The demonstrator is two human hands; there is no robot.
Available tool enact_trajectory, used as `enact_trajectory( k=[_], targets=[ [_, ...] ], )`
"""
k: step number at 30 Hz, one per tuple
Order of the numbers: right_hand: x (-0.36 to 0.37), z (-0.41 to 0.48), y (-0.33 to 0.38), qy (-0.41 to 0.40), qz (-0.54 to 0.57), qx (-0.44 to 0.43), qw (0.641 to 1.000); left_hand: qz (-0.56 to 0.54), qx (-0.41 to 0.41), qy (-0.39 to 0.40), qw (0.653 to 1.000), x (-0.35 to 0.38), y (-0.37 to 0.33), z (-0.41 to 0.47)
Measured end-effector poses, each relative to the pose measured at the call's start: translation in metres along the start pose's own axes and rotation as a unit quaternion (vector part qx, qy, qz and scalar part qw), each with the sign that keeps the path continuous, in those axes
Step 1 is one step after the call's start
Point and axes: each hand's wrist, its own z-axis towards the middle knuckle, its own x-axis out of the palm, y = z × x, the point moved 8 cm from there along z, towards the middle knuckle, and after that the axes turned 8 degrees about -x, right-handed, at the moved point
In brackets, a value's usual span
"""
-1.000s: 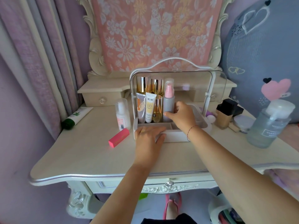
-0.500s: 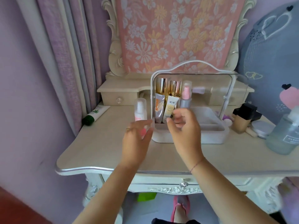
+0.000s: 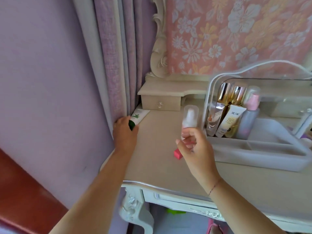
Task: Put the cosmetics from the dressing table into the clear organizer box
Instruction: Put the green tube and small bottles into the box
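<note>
The clear organizer box [image 3: 263,154] stands on the dressing table [image 3: 158,137] with its lid up. At its back left it holds gold-capped bottles [image 3: 231,93], a BB cream tube [image 3: 230,119] and a pink-topped spray bottle [image 3: 249,114]. A white tube with a dark green cap [image 3: 138,116] lies by the curtain at the table's far left. My left hand [image 3: 125,134] is closed around its cap end. My right hand [image 3: 195,149] is curled in front of the base of a small white spray bottle [image 3: 190,117]. It half hides a pink box [image 3: 177,154]; I cannot tell whether it holds anything.
A lilac curtain [image 3: 111,56] hangs against the table's left edge. Behind the table stand a small drawer unit [image 3: 160,102] and a carved mirror frame [image 3: 159,44] covered with pink floral cloth. A silver-trimmed drawer front [image 3: 177,200] lies below the table's near edge.
The view has swung left. My left hand has gone from the organizer's front to the green-capped tube by the curtain. My right hand has left the organizer and come down by the small spray bottle.
</note>
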Motion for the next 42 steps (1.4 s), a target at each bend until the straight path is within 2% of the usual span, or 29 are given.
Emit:
enact_trajectory(
  k=[6, 13, 16, 18, 21, 25, 29, 37, 42],
  targets=[
    [0.01, -0.001, -0.006, 0.004, 0.043, 0.015, 0.999, -0.051, -0.01, 0.03, 0.998, 0.013, 0.007, 0.003],
    [0.008, -0.005, -0.001, 0.017, 0.028, 0.018, 0.999, -0.13, -0.046, 0.035, 0.99, -0.01, -0.001, -0.025],
    [0.009, -0.009, 0.008, 0.038, 0.051, 0.034, 0.997, -0.18, -0.047, 0.003, 0.982, -0.031, -0.009, -0.054],
    [0.012, -0.011, 0.017, 0.068, 0.064, 0.053, 0.994, -0.213, -0.031, -0.028, 0.976, -0.046, -0.018, -0.078],
    [0.018, -0.013, 0.023, 0.109, 0.096, 0.126, 0.981, -0.247, 0.006, -0.048, 0.968, -0.061, -0.038, -0.115],
    [0.014, -0.015, 0.035, 0.114, 0.159, 0.19, 0.962, -0.265, 0.068, -0.063, 0.96, -0.072, -0.066, -0.159],
    [-0.01, -0.021, 0.049, 0.087, 0.267, 0.21, 0.936, -0.284, 0.114, -0.063, 0.95, -0.074, -0.088, -0.196],
    [-0.077, -0.036, 0.03, 0.047, 0.26, 0.226, 0.938, -0.321, 0.137, -0.022, 0.937, -0.049, -0.127, -0.239],
    [-0.089, -0.039, 0.018, 0.074, 0.265, 0.217, 0.937, -0.314, 0.143, -0.023, 0.938, -0.038, -0.138, -0.252]
  ],
)
